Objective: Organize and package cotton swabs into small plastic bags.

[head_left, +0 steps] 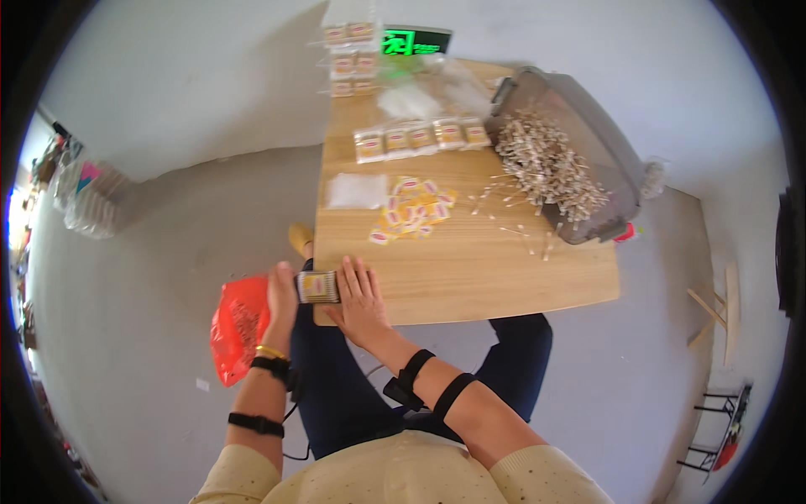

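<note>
A small clear pack of cotton swabs (pixel 318 287) with a yellow and white label lies at the table's near left corner, jutting a little over the edge. At its left end my left hand (pixel 283 301) grips it, the fingertips partly hidden. My right hand (pixel 363 304) lies on the tabletop with its fingers stretched out, its thumb side against the pack's right end. Beyond the hands is a loose heap of yellow and white label cards (pixel 414 210). Next to that heap lies a stack of clear plastic bags (pixel 357 191).
A grey bin (pixel 617 139) lies tipped at the table's right, loose cotton swabs (pixel 546 164) spilling from it. Filled packs (pixel 420 139) stand in a row farther back. A red plastic bag (pixel 239 328) hangs beside my left hand. A green lit sign (pixel 411 42) is behind the table (pixel 504 281).
</note>
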A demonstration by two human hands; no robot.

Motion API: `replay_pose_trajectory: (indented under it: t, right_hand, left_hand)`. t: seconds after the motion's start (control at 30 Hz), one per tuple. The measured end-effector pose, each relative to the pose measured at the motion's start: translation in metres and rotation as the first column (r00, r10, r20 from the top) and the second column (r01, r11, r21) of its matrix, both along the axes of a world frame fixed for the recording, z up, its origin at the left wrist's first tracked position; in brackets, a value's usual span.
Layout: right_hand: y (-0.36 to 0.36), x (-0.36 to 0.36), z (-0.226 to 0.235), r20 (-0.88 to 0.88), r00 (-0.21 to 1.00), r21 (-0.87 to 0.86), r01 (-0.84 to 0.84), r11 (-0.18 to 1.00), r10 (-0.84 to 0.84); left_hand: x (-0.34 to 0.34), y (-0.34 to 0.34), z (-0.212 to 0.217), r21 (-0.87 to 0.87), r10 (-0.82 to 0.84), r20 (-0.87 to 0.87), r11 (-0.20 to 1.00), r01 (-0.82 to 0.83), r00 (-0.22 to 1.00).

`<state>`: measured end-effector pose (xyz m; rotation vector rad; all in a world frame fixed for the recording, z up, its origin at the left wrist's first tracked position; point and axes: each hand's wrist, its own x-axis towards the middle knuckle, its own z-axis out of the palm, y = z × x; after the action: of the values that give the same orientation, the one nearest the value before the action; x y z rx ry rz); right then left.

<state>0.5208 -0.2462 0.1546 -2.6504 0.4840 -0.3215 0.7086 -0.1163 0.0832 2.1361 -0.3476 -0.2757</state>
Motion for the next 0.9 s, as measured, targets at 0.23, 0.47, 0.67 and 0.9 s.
replay_pose_trajectory:
  t: [0.23,0.47,0.67,0.9]
  right_hand:
    - [-0.119,-0.099,-0.004,0.23,0.929,-0.03,0.305,0.952,-0.29]
    - [-0.173,-0.179,0.018,0.212,0.826,-0.075,0.547,0.834,-0.523]
    - [-0.177,-0.2,0.016,0.234,0.788,-0.088,0.6,0.795,-0.569]
    - [-0.223,-0.243,0.007,0.206,0.693,-0.142,0.72,0.679,-0.691]
  left_hand:
    - [-0.102,-0.071,0.275,-0.345,-0.291,0.462,0.811,0.472,0.838]
    - [-0.229,-0.05,0.436,0.071,-0.497,0.857,0.383,0.921,0.141]
    - [-0.275,-0.083,0.421,-0.2,-0.399,0.89,0.092,0.976,0.22]
    - [-0.294,-0.115,0.43,-0.232,-0.722,0.674,-0.41,0.882,-0.158]
